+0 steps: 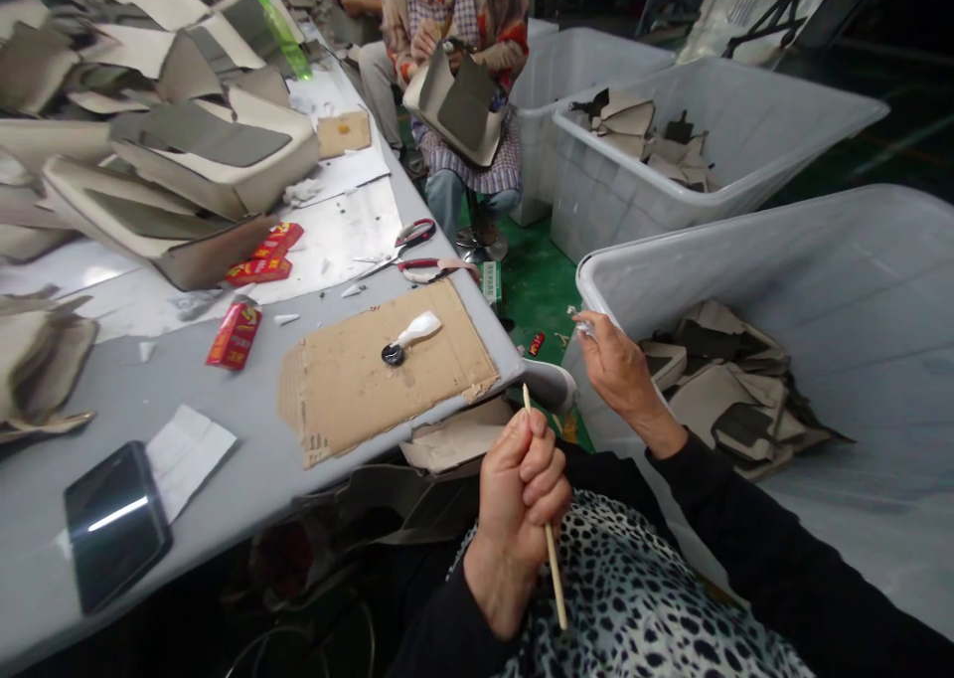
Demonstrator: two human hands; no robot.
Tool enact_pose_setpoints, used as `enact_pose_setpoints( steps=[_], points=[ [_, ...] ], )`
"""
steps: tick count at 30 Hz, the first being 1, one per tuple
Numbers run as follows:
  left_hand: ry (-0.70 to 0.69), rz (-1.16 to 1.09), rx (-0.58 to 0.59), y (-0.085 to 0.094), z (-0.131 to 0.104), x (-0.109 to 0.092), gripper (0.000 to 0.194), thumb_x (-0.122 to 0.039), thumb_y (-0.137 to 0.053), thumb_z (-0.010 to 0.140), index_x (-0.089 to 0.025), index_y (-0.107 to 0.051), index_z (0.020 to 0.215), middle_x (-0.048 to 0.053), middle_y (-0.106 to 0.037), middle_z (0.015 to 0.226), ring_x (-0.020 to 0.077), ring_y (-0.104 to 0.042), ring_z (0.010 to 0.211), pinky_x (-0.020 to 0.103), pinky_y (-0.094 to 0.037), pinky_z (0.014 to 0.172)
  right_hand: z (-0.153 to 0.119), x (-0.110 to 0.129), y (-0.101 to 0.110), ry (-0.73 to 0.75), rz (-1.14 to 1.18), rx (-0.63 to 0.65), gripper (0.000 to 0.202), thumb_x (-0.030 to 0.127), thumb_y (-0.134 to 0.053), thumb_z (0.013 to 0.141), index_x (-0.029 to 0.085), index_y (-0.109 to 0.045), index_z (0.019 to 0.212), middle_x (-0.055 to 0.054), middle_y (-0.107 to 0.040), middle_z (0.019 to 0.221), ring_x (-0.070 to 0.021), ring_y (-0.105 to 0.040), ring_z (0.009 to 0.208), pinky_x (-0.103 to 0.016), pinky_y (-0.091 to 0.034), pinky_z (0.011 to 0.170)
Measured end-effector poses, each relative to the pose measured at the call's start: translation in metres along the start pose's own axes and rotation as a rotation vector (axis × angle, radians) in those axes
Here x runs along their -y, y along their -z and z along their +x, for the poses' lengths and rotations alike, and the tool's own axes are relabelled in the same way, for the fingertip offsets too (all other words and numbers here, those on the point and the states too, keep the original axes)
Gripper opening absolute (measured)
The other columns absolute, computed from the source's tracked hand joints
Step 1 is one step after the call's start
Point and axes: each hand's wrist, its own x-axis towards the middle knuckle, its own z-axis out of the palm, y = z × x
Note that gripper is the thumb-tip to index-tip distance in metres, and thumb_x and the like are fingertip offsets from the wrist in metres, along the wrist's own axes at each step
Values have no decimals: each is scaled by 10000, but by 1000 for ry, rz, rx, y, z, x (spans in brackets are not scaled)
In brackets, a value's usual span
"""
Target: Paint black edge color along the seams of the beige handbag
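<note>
My left hand (518,504) is closed in a fist around a thin wooden stick (556,577), above my lap at the table's corner. The stick's pointed tip sticks out above the fingers and its other end hangs below. Beside the rim of the nearest bin, my right hand (618,368) pinches a small crumpled white scrap (585,328), perhaps tissue or paper. On the table lies a cardboard sheet (388,380). A white plastic spoon-like piece (418,328) rests on it with its end at a black blob (393,354).
Grey bins (745,226) with beige and grey pieces stand at right. Scissors (406,246), red packets (235,332), a phone (117,524) and folded paper (186,454) lie on the table. Beige shaped covers (216,156) are heaped behind. A co-worker (462,62) sits holding one.
</note>
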Motion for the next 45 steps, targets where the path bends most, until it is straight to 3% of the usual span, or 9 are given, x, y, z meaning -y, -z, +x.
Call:
enact_pose_setpoints(
  steps=[5, 9, 13, 20, 24, 29, 34, 40, 45],
  points=[
    [-141, 192, -116, 8, -2, 2, 312, -435, -698, 929, -186, -531, 843, -125, -316, 482, 33, -42, 386, 86, -173, 281, 12, -1, -6, -47, 185, 59, 364, 192, -450, 962, 191, -449, 1327, -139, -671, 1167, -301, -665, 1056, -443, -522, 906],
    [-235, 293, 53, 23, 11, 9, 437, -629, -640, 900, -223, -504, 816, -135, -310, 399, 35, -70, 269, 127, -144, 232, 47, 8, -11, 204, 193, 79, 348, 234, -454, 1007, 237, -534, 1346, -127, -606, 1256, -288, -602, 1176, -473, -468, 1043],
    [-370, 342, 219, 29, 14, 9, 466, -628, -653, 895, -208, -501, 762, -120, -338, 350, 29, -155, 230, 126, -167, 265, 90, 47, -28, 439, 173, 165, 440, 196, -482, 1015, 269, -516, 1448, -111, -599, 1249, -256, -617, 1157, -420, -504, 1029],
    [-506, 479, 198, 21, -19, -19, 411, -545, -652, 917, -162, -636, 767, -20, -493, 567, 67, -382, 408, 173, -287, 386, 154, 99, -93, 690, 37, 275, 514, 31, -517, 927, 210, -573, 1405, -110, -674, 1277, -276, -639, 1158, -450, -539, 1007],
    [-739, 720, 73, 7, -38, -39, 444, -519, -705, 897, -140, -734, 667, 58, -551, 690, 148, -526, 716, 234, -431, 683, 169, 111, -97, 751, 51, 275, 478, 93, -625, 915, 209, -603, 1378, -123, -665, 1313, -294, -612, 1215, -497, -511, 1047],
    [-596, 300, -86, -9, -53, -53, 297, -452, -786, 851, -159, -770, 799, -19, -446, 605, 68, -366, 516, 176, -285, 487, 130, 115, -43, 683, 279, 37, 401, 192, -604, 986, 268, -596, 1380, -102, -677, 1261, -259, -653, 1141, -443, -554, 995],
    [-637, 160, -90, -22, -52, -55, 215, -365, -800, 852, -152, -775, 846, -23, -510, 611, 35, -374, 451, 130, -302, 408, 57, 108, 9, 893, 417, 124, 730, 58, -708, 882, 297, -458, 1525, -72, -714, 1061, -216, -684, 887, -362, -599, 759],
    [-590, 217, 63, -25, -35, -32, 248, -413, -754, 884, -178, -807, 940, -8, -564, 592, 31, -362, 371, 143, -315, 365, 9, 109, 24, 864, 659, 247, 611, 196, -643, 971, 208, -433, 1545, -109, -733, 1032, -250, -713, 919, -399, -628, 746],
    [-559, 193, -81, -28, -34, -29, 288, -437, -823, 817, -160, -811, 894, -43, -421, 544, 29, -282, 454, 133, -262, 444, -3, 128, 22, 705, 753, 146, 405, 334, -529, 1038, 280, -581, 1435, -98, -743, 946, -276, -733, 884, -424, -645, 696]
  ],
)
